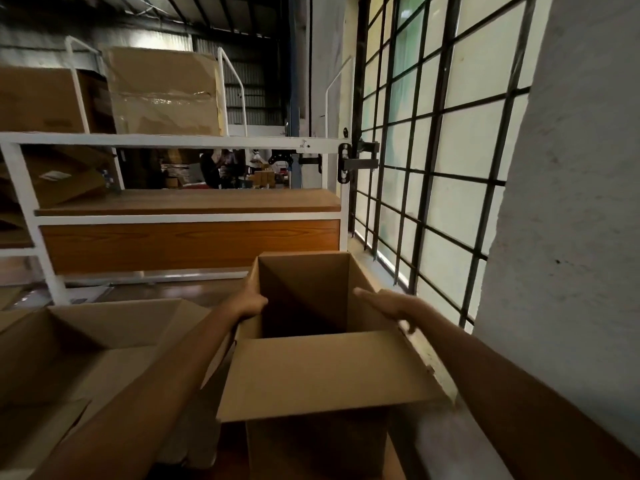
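Open cardboard box point(304, 282), upright, its mouth facing up, standing just beside the barred window point(433, 150), on that window's inner side and level with its lowest panes; I see a dark interior with nothing discernible in it. The near flap point(325, 372) is folded outward toward the camera and lies roughly level, while the far wall rises straight. The left hand point(251, 301) is at the box wall farther from the window, thumb over the rim and fingers on the outside; it appears to pinch that wall, though the cardboard hides most of the fingers from me. The right hand point(384, 303) lies on the box edge nearer the window, fingers straight and pressed together, pointing away from the camera; its outline is slightly blurred. Both forearms reach in from the lower corners of the view. A second open carton point(104, 327) sits farther from the window than the box, just beside it. A white-framed shelf unit point(187, 140) with wooden boards stands beyond both cartons, one end touching or nearly touching the window frame; closed brown cartons point(162, 91) rest on its top level, well away from the window. A pale plastered wall point(571, 202) borders the window on its other side.
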### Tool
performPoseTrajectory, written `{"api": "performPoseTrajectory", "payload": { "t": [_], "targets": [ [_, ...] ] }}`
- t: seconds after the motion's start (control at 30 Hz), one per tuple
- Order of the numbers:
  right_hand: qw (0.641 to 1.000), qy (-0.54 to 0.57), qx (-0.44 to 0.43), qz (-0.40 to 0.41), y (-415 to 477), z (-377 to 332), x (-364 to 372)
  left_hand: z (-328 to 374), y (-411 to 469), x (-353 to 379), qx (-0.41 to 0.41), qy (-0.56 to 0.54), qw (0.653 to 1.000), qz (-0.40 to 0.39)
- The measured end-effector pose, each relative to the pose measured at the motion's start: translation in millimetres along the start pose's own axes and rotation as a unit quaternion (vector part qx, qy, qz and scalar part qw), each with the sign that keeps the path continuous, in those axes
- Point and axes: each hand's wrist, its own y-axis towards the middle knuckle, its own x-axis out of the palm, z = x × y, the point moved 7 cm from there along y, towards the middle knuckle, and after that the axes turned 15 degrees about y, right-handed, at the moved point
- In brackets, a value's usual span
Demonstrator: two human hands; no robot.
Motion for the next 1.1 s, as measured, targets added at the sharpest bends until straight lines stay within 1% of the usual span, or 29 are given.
{"api": "performPoseTrajectory", "payload": {
  "t": [0.03,0.1,0.17,0.23,0.3,0.33,0.47,0.53,0.6,0.7,0.77,0.87,0.93,1.03,1.1],
  "targets": [
    [0.998,0.066,-0.012,-0.003,-1,6,10,-8,0,2,-0.026,-0.004,1.000,-0.006],
    [0.990,0.124,-0.055,0.041,0,10,9,-21,-1,1,-0.079,-0.005,0.997,0.008],
    [0.984,0.122,-0.076,0.101,0,11,0,-21,-4,1,-0.098,-0.015,0.995,0.023],
    [0.987,0.063,-0.088,0.121,-3,7,-6,-18,-4,0,-0.101,0.008,0.994,0.038],
    [0.986,-0.009,-0.122,0.116,-12,-3,-5,-16,-6,-3,-0.110,0.032,0.992,0.054],
    [0.987,-0.017,-0.128,0.095,-21,-7,0,-16,-8,-3,-0.117,0.044,0.991,0.055],
    [0.985,-0.001,-0.173,0.024,-59,-10,13,-13,-11,-4,-0.122,0.058,0.989,0.065],
    [0.984,-0.008,-0.176,0.029,-72,-3,16,-13,-11,-3,-0.123,0.060,0.988,0.065],
    [0.976,-0.051,-0.192,0.086,-80,5,21,-13,-12,-5,-0.125,0.073,0.987,0.069],
    [0.935,-0.116,-0.241,0.232,-96,17,35,-17,-10,-7,-0.122,0.078,0.986,0.077],
    [0.911,-0.115,-0.253,0.305,-104,24,44,-15,-14,-7,-0.119,0.049,0.989,0.071],
    [0.900,-0.090,-0.237,0.354,-105,26,50,1,-34,-3,-0.092,-0.028,0.995,0.027],
    [0.895,-0.083,-0.218,0.380,-109,26,53,10,-56,-1,-0.065,-0.119,0.991,0.001],
    [0.897,-0.070,-0.187,0.395,-116,25,62,16,-100,1,-0.034,-0.236,0.971,-0.003],
    [0.906,-0.074,-0.165,0.383,-118,26,69,14,-130,4,-0.011,-0.237,0.971,0.013]
  ]
}}
